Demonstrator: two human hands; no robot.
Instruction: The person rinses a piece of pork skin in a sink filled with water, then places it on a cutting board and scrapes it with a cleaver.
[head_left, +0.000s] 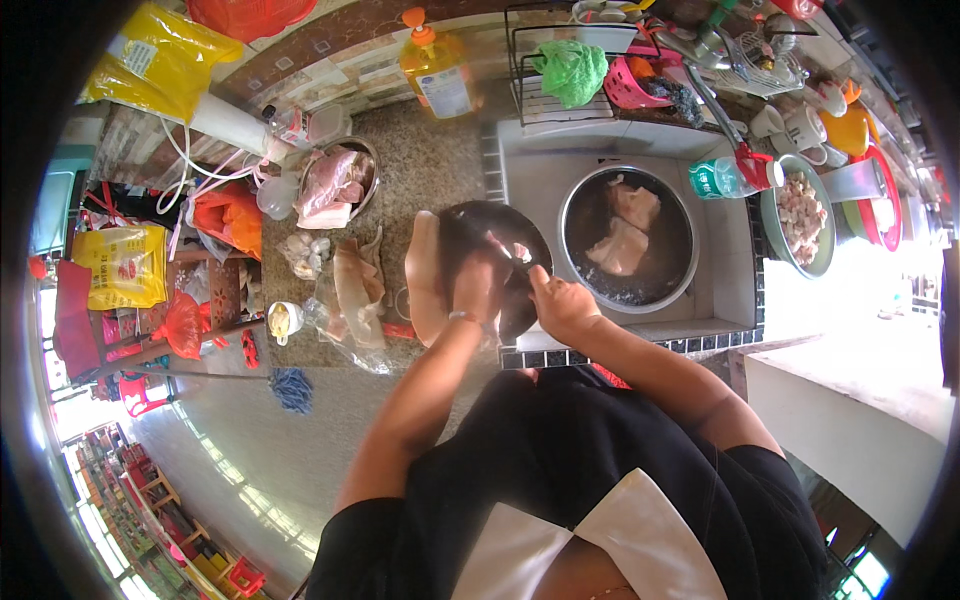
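My right hand (562, 301) grips the dark handle of what looks like a knife (523, 268) over the right part of a round dark chopping board (525, 217). Its blade is hard to make out against the board. Small pale bits of meat (520, 252) lie just beyond the handle. Blurred by motion, my left hand (480, 286) is low over the middle of the board; whether it holds meat cannot be seen. A long slab of pork (424, 274) lies along the board's left edge. Farther left, a piece of pork skin (358, 289) rests on the granite counter (442, 169).
To the right, a white tiled sink (525, 161) holds a metal basin (695, 240) with pork chunks in water. A steel bowl (373, 199) of meat, garlic (304, 255) and a white cup (282, 321) stand left. A bowl of cut meat (801, 214) sits far right.
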